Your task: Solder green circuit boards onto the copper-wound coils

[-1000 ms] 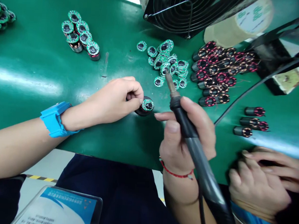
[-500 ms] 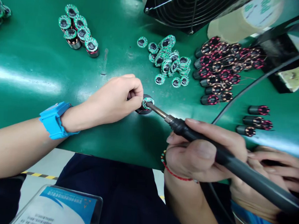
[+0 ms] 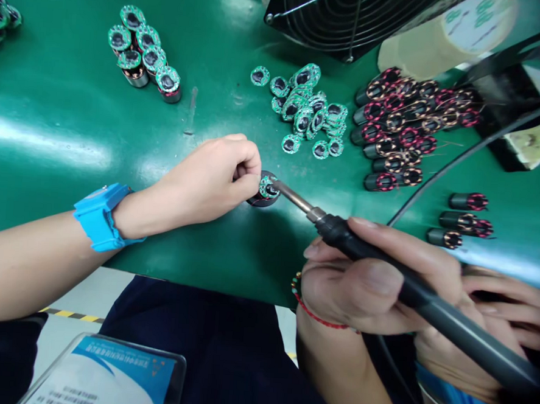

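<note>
Soldering work at a green surface (image 3: 224,53), seen from the worker's head. The green board (image 3: 267,190), round and bearing a dark component, sat near the middle of the surface, in or on a round black base (image 3: 261,203). The left hand (image 3: 212,174) lay just to the left of it, its fingers curled and its thumb at the board's left edge; whether they gripped the board could not be told. The right hand (image 3: 369,290) held a soldering iron (image 3: 432,306), fingers and thumb closed around the dark handle. The iron slanted down to the left, its tip overlapping the right part of the board; actual contact could not be made out.

Beyond the hands lay a heap of loose green boards (image 3: 303,120). To its right were wound cores (image 3: 396,121) with red and copper-coloured windings, and three rows of further cores (image 3: 456,221) lay nearer the worker. At upper left stood a cluster of cores topped with boards (image 3: 153,58). A fan (image 3: 331,17) stood behind the heap, beside a pale roll (image 3: 411,55). Another person's hands (image 3: 515,296) appeared at lower right, partly hidden by the iron.
</note>
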Demonstrator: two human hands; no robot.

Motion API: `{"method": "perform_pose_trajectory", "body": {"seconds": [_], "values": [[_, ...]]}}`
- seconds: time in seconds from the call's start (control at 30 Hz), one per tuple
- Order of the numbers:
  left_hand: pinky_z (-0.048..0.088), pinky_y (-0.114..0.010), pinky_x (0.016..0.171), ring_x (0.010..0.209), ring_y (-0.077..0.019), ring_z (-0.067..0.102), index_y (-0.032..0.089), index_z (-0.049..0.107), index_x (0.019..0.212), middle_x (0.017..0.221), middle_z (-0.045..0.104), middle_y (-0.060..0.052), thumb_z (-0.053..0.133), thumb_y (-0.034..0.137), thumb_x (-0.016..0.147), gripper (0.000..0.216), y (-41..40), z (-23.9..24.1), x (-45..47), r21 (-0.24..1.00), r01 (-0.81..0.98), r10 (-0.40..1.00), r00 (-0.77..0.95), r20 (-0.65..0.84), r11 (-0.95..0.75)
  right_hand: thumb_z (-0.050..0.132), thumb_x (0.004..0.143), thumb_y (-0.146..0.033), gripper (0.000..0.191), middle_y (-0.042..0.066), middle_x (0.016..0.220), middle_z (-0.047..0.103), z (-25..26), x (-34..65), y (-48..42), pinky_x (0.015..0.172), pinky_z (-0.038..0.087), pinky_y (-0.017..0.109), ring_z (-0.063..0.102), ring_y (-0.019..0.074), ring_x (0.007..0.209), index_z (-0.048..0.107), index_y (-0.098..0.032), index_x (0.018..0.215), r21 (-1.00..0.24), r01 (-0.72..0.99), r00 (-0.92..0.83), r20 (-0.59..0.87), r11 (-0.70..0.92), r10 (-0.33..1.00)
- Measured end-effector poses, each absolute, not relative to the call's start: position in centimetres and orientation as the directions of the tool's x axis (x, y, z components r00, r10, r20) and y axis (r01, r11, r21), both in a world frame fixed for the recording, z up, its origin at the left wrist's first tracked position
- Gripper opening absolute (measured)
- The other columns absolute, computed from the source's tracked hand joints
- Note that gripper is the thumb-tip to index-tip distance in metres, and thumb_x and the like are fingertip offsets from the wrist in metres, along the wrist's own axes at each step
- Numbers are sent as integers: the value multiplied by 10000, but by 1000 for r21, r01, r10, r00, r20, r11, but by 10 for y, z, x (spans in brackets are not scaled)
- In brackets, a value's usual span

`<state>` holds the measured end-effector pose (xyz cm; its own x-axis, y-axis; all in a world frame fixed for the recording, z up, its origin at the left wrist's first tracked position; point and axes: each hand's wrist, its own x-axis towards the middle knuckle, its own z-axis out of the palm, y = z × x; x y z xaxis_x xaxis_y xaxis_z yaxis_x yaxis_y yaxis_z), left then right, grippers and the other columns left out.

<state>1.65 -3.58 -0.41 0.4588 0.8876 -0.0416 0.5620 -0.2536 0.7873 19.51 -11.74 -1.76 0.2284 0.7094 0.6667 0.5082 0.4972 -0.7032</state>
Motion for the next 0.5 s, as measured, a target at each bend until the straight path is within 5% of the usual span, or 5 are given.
{"method": "perform_pose_trajectory", "body": {"seconds": [0.13, 0.3, 0.4, 0.5], "values": [[352, -275, 599, 630, -88, 465, 160, 597, 678, 687, 549, 24, 581, 38, 794, 169, -36, -5, 16, 798, 545, 889, 458, -27, -256, 645, 929, -313, 302, -10, 967, 724, -23, 191, -113, 427, 539, 191, 676, 72, 578, 697, -294, 1226, -667, 521, 240, 713, 532, 659], [355, -272, 617, 643, -88, 470, 157, 602, 691, 702, 554, 22, 570, 46, 804, 161, -36, -5, 16, 800, 536, 883, 468, -15, -271, 551, 977, -260, 404, 30, 1212, 703, -24, 184, -109, 753, 673, 345, 767, 179, 889, 561, -332, 1374, -778, 480, 156, 531, 406, 833], [357, -268, 621, 642, -90, 468, 159, 604, 698, 704, 553, 23, 566, 55, 802, 152, -36, -7, 17, 797, 540, 884, 468, -18, -270, 574, 946, -186, 465, 36, 1209, 728, -24, 186, -106, 990, 605, 446, 726, 221, 1078, 521, -326, 1386, -712, 589, -23, 459, 383, 888], [357, -264, 624, 634, -88, 465, 159, 591, 696, 699, 538, 26, 560, 56, 804, 152, -35, -7, 16, 791, 542, 882, 472, -8, -283, 597, 917, -169, 538, 47, 1293, 697, -25, 189, -101, 1041, 565, 445, 644, 231, 1243, 462, -315, 1417, -654, 638, -187, 381, 407, 905]]}}
